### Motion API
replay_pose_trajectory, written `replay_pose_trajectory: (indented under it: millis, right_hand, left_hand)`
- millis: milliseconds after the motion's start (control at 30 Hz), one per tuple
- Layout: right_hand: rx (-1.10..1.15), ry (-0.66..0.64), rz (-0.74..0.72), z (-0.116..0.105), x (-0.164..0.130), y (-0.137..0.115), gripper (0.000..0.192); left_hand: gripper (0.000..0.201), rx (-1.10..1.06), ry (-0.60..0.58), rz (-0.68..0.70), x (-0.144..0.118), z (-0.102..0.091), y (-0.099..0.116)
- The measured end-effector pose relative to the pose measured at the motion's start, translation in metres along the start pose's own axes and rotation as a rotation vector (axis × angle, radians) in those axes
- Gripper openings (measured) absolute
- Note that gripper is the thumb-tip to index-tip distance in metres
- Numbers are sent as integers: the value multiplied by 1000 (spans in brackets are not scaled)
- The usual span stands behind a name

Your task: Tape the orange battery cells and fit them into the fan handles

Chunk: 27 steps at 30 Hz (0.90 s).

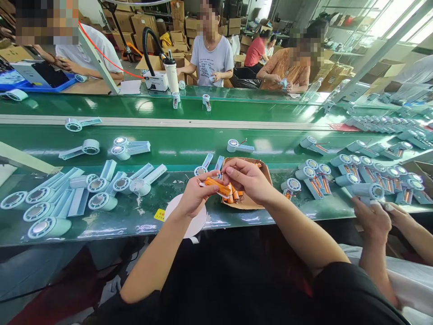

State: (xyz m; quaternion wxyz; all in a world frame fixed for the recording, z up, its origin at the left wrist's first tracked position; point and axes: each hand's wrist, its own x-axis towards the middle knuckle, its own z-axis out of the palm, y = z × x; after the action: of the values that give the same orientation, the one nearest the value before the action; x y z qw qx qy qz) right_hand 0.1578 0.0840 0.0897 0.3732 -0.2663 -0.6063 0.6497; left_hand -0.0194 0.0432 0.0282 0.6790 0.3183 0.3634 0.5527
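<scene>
Likely working the end of orange cell (215, 183): left hand (195, 194) fingers pinch it above desk (125, 223) near carton (266, 174); right hand (249, 178) fingers bunched there, can't tell if closed on anything; next wants it steady

A passable gap separates the cardboard box (266, 174) from rightward fan housings (291, 184).

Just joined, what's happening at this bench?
At a green workbench, the person's left hand holds an orange battery cell; the right hand is close to its end, exact grip unclear. More orange cells sit in the cardboard box. Light-blue handheld-fan housings lie to both sides; at right a co-worker's hands hold another.
</scene>
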Motion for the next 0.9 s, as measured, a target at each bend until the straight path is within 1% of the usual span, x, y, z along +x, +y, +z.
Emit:
replay_pose_trajectory:
  millis: [133, 200, 267, 300, 367, 433, 467, 500, 567, 633, 700, 733, 767, 833, 867, 900]
  right_hand:
    - [-66, -8, -14, -3, 0, 3, 41]
    - [-162, -5, -58, -6, -3, 3, 36]
    - [-311, 5, -103, -12, -8, 1, 31]
    - [-399, 11, -122, -16, -11, 0, 34]
    - [-571, 7, -138, -26, -17, -1, 49]
    - [-685, -19, -115, -36, -19, 1, 65]
    - [-709, -30, -89, -40, -20, 3, 68]
    - [-713, -31, -65, -44, -20, 5, 66]
    - [-686, 23, -52, -53, -19, 11, 55]
    - [-632, 126, -78, -67, -17, 15, 51]
    - [-508, 236, -86, -90, -15, 18, 60]
    - [-420, 284, -79, -105, -13, 20, 68]
    - [-329, 325, -66, -121, -10, 22, 75]
    - [-185, 388, -43, -157, -1, 24, 86]
    - [-147, 411, -33, -174, 5, 26, 90]
    - [-133, 430, -22, -190, 12, 27, 91]
  left_hand:
    - [63, 57, -41, 10, -5, 0, -3]
    - [75, 110, -10, 46, -7, -1, -1]
    - [87, 185, 38, 82, -7, -1, 4]
    - [89, 229, 55, 97, -6, -1, 7]
    - [87, 324, 71, 138, -1, 2, 12]
    - [78, 419, 52, 192, 6, 7, 17]
    - [75, 465, 29, 220, 10, 11, 19]
    - [72, 509, 1, 242, 15, 15, 21]
    - [69, 586, -78, 266, 29, 24, 26]
    - [74, 610, -208, 254, 50, 32, 30]
    - [78, 608, -347, 239, 82, 40, 34]
    - [74, 655, -380, 246, 102, 43, 34]
    - [67, 785, -376, 262, 126, 47, 33]
    - [50, 1210, -292, 297, 176, 57, 26]
    - [46, 1423, -246, 298, 201, 63, 19]
    - [45, 1590, -218, 286, 225, 68, 11]
